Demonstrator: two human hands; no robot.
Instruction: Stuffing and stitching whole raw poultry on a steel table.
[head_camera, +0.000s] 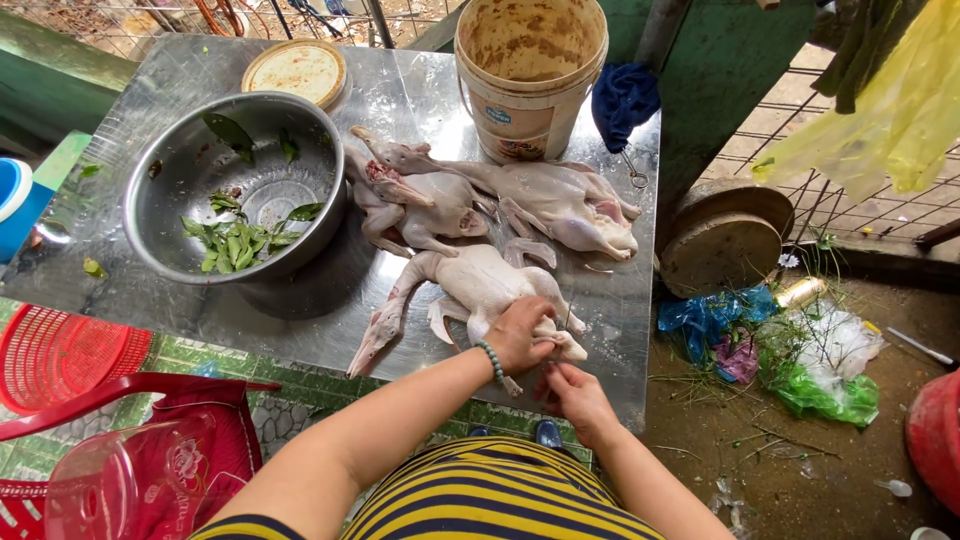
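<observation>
My left hand (518, 335) grips the nearest pale plucked bird (470, 285) on the steel table (400, 95), my right hand (575, 392) pinching its rear, beside two more plucked birds (500, 195) and a leaf-strewn steel bowl (240, 185).

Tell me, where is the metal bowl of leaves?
The metal bowl sits on the steel table's left half in the head view, beside the plucked birds.

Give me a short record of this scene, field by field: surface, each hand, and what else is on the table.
Surface: metal table
Left hand: gripping the rear end of the nearest plucked bird
Right hand: at the same bird's rear end, fingers touching it
Other birds: two plucked birds behind it
Bowl: steel bowl with green leaves
Bucket: stained plastic bucket at the far edge
</observation>
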